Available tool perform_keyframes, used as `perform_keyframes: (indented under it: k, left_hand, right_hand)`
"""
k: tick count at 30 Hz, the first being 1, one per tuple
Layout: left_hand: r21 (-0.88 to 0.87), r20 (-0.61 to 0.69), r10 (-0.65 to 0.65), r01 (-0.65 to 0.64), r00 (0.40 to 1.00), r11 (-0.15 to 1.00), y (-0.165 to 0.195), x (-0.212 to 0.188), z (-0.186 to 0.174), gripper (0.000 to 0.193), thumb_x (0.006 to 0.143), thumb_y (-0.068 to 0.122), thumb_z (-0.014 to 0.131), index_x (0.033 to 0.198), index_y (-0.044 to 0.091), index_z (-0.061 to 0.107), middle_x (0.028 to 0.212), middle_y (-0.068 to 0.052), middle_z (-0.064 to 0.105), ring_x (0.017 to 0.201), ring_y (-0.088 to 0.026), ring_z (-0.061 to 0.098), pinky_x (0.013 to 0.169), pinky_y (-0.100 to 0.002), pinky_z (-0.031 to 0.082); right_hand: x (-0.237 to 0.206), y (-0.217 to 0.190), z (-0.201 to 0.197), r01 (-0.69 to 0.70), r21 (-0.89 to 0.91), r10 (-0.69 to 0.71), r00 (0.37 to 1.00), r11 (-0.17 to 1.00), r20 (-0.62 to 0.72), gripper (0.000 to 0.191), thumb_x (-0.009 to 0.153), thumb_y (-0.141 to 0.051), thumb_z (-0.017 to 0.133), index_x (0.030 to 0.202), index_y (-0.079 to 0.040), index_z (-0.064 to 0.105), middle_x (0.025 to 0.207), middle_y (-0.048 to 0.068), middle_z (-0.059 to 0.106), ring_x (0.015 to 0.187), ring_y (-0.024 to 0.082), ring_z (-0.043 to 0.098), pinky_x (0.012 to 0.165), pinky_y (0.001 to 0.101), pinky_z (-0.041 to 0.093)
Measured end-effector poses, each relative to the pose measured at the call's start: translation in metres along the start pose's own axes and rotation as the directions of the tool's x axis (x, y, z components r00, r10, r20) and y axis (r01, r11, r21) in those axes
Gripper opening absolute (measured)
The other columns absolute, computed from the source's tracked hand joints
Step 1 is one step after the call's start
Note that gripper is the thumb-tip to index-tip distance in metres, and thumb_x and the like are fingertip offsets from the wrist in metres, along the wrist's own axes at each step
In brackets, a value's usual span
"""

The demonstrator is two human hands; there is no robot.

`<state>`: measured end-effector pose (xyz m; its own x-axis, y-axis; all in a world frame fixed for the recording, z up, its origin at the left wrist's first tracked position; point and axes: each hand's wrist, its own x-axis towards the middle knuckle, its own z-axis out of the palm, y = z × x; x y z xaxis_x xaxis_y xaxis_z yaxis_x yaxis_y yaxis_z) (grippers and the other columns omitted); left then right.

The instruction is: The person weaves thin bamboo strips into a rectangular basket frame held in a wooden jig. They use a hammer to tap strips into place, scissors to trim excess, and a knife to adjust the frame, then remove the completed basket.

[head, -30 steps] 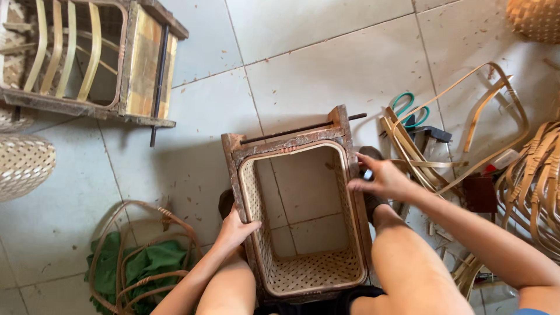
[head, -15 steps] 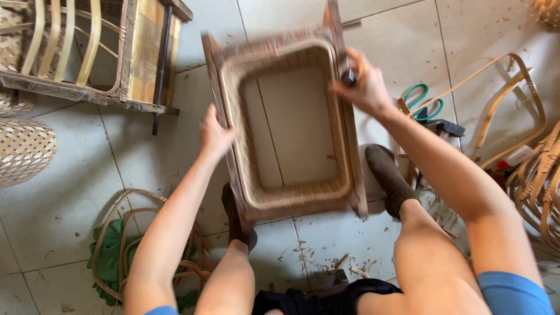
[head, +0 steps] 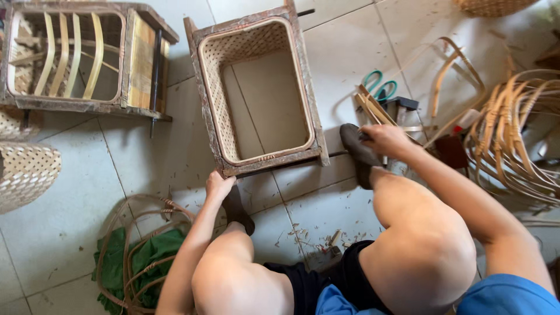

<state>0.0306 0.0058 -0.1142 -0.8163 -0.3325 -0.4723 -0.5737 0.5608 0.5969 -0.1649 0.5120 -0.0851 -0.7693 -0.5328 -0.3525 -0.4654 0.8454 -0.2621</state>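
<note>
A rectangular woven basket [head: 233,55] sits inside a wooden frame [head: 274,160] on the tiled floor in front of my knees, its open side facing up. My left hand [head: 218,184] grips the frame's near left corner, just above my dark left shoe [head: 238,211]. My right hand [head: 383,139] is off the frame, to its right, next to my right shoe [head: 356,150]. Its fingers are closed on a small dark tool, mostly hidden in the hand.
A second wooden frame [head: 140,64] with bamboo slats stands at the far left. Teal-handled scissors [head: 377,87] and bent bamboo strips [head: 513,140] lie to the right. A woven basket [head: 23,175] and rattan hoops over green cloth [head: 143,256] are at the left. Shavings [head: 309,239] litter the tiles.
The framed basket was lifted and tipped away from me, then set down on the floor farther out. My right hand left its right rim and dropped beside my right foot.
</note>
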Motion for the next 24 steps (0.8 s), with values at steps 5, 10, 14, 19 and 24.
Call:
perform_keyframes:
  k: [5, 10, 14, 19, 24]
  left_hand:
    - [0.202, 0.031, -0.261, 0.249, 0.965, 0.947, 0.011, 0.004, -0.001, 0.041, 0.084, 0.037, 0.07, 0.085, -0.003, 0.079, 0.072, -0.015, 0.076, 0.074, -0.031, 0.076, 0.082, -0.045, 0.062]
    - [0.22, 0.053, -0.251, 0.233, 0.967, 0.947, 0.012, -0.007, -0.008, 0.037, 0.083, 0.04, 0.068, 0.089, 0.006, 0.081, 0.065, -0.014, 0.077, 0.074, -0.027, 0.078, 0.087, -0.041, 0.059]
    - [0.296, 0.031, -0.269, 0.248, 0.963, 0.922, 0.0, -0.016, -0.007, 0.034, 0.079, 0.039, 0.072, 0.098, 0.012, 0.081, 0.085, -0.017, 0.079, 0.089, -0.033, 0.076, 0.091, -0.045, 0.057]
    - [0.341, 0.004, -0.187, 0.174, 0.982, 0.924, -0.01, -0.023, -0.007, 0.044, 0.075, 0.041, 0.076, 0.109, 0.012, 0.079, 0.109, -0.02, 0.076, 0.108, -0.04, 0.07, 0.096, -0.048, 0.053]
    - [0.334, -0.013, -0.208, 0.201, 0.978, 0.921, -0.007, -0.025, -0.004, 0.043, 0.076, 0.042, 0.077, 0.107, 0.013, 0.079, 0.107, -0.018, 0.075, 0.104, -0.039, 0.07, 0.092, -0.049, 0.053]
  right_hand:
    - [-0.009, -0.034, 0.029, 0.062, -0.037, -0.06, 0.997, 0.997, 0.056, 0.044, 0.085, -0.038, 0.078, 0.124, -0.025, 0.064, 0.101, 0.005, 0.071, 0.092, 0.028, 0.071, 0.07, 0.0449, 0.059]
    - [0.015, -0.055, 0.045, 0.279, 0.158, -0.303, 0.94, 0.947, 0.158, 0.044, 0.081, -0.035, 0.081, 0.118, -0.018, 0.064, 0.091, 0.005, 0.072, 0.084, 0.031, 0.071, 0.069, 0.0473, 0.055]
    - [0.063, -0.071, 0.063, 0.329, 0.447, -0.495, 0.804, 0.832, 0.329, 0.038, 0.077, -0.036, 0.087, 0.104, -0.013, 0.073, 0.078, 0.01, 0.07, 0.075, 0.036, 0.07, 0.067, 0.0453, 0.055]
    - [0.083, -0.083, 0.078, -0.155, 0.407, -0.312, 0.421, 0.9, 0.852, 0.024, 0.083, -0.029, 0.088, 0.089, -0.008, 0.077, 0.065, 0.011, 0.061, 0.054, 0.025, 0.052, 0.053, 0.0436, 0.04]
    - [0.043, -0.09, 0.093, 0.21, 0.03, -0.211, 0.95, 0.977, 0.231, 0.01, 0.083, -0.018, 0.067, 0.087, -0.009, 0.068, 0.07, 0.013, 0.068, 0.061, 0.031, 0.068, 0.055, 0.0461, 0.055]
